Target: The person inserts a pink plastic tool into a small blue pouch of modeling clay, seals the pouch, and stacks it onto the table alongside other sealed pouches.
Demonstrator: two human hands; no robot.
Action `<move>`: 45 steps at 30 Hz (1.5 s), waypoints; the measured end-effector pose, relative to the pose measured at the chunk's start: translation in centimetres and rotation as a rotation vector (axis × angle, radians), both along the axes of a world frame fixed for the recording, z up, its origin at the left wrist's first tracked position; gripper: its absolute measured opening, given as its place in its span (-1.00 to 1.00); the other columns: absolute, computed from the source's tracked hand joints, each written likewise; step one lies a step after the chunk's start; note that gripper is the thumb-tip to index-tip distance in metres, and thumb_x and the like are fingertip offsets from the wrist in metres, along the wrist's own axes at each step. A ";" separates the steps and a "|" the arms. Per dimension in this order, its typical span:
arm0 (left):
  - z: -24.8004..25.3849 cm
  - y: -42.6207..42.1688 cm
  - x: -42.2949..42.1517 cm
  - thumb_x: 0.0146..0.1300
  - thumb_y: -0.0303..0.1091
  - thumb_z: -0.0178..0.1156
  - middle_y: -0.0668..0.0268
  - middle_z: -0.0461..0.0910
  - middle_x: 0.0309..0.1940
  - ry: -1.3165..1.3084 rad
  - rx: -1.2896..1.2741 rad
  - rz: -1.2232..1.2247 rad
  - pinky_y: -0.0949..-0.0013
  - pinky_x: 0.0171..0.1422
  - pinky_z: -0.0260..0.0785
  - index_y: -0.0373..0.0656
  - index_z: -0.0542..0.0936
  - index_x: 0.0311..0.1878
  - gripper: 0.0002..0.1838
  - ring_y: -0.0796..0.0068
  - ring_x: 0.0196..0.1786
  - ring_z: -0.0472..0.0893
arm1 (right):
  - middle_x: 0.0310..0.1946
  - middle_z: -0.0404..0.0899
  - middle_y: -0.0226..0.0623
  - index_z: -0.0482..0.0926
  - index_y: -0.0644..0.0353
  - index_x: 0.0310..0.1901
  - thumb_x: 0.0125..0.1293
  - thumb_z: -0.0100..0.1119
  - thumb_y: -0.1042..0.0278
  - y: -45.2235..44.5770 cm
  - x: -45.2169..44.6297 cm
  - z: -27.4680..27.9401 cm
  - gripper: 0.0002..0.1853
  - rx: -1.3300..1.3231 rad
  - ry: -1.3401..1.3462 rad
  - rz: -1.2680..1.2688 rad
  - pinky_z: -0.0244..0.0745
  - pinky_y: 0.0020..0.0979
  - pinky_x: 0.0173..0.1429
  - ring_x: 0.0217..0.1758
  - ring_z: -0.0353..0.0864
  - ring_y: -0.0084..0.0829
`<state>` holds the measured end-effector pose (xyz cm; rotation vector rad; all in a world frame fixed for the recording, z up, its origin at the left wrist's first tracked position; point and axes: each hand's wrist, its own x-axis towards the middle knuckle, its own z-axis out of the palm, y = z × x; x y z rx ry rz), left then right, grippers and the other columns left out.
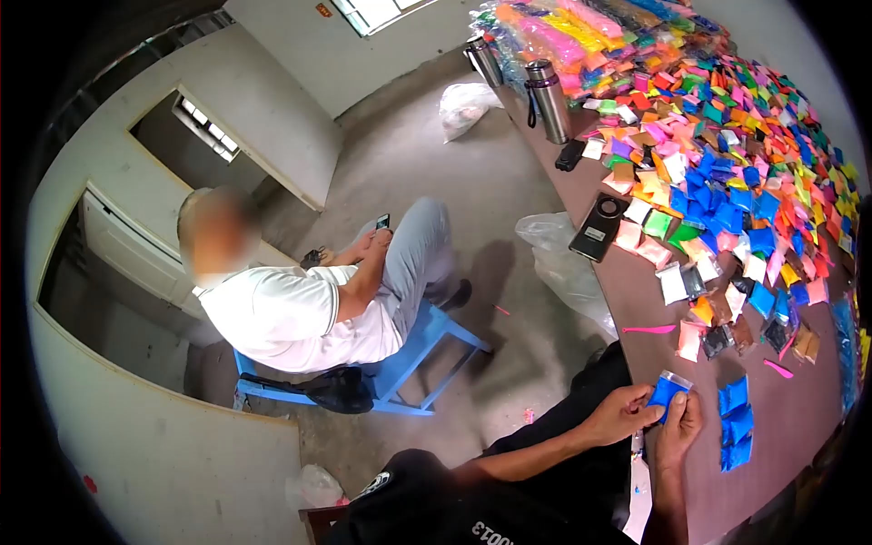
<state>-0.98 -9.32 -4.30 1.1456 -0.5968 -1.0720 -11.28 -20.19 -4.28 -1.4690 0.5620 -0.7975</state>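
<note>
A small blue packet (669, 392) with a clear top edge is held between both hands above the table's near edge. My left hand (625, 411) pinches its left side, and my right hand (679, 425) grips its lower right side. Just right of the hands, several blue packets (736, 423) lie in a column on the brown table (790, 436). Beyond the hands lie a peach packet (690, 340), dark packets and two pink plastic tools (649, 329).
A large heap of coloured packets (727, 182) covers the table's far part. Two steel flasks (547, 102) and a black phone (599, 225) stand or lie along the left edge. A seated person (300, 309) on a blue stool (409, 363) holds a phone.
</note>
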 end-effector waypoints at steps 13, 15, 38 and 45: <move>5.3 -0.9 -0.7 0.10 -0.29 0.47 0.15 0.60 -0.02 -1.322 0.110 0.213 0.16 -0.03 0.55 -0.17 0.61 0.15 -0.48 0.10 -0.02 0.61 | -0.25 0.65 -0.31 0.57 0.36 0.03 0.48 0.17 0.50 0.2 -0.8 1.7 -0.82 0.017 0.047 -0.163 0.53 -0.47 -0.13 -0.22 0.57 -0.58; 4.3 -0.7 -0.5 0.09 -0.32 0.48 0.13 0.60 0.01 -1.168 0.014 0.246 0.15 0.04 0.53 -0.18 0.62 0.14 -0.49 0.07 0.01 0.60 | -0.29 0.65 -0.32 0.60 0.36 0.00 0.51 0.12 0.46 -0.1 -1.2 2.1 -0.83 0.118 0.138 -0.155 0.53 -0.45 -0.13 -0.22 0.57 -0.58; 2.7 -1.6 0.7 0.50 -0.35 0.22 0.44 0.63 -0.23 -0.217 0.111 0.175 0.58 -0.05 0.35 -0.29 0.63 -0.03 -0.82 0.75 -0.19 0.50 | -0.30 0.65 -0.27 0.65 0.30 -0.06 0.39 0.31 0.44 -0.9 -0.7 1.8 -0.84 -0.207 0.062 -0.120 0.51 -0.45 -0.25 -0.35 0.60 -0.53; 4.1 -2.5 -0.2 0.51 -0.31 0.20 0.59 0.47 -0.38 -0.225 0.118 0.243 0.62 -0.21 0.16 -0.22 0.63 -0.15 -0.83 0.81 -0.31 0.33 | -0.25 0.65 -0.12 0.64 0.34 -0.10 0.40 0.31 0.40 -1.0 -0.8 1.7 -0.82 -0.110 0.052 -0.105 0.56 -0.31 -0.20 -0.30 0.67 -0.28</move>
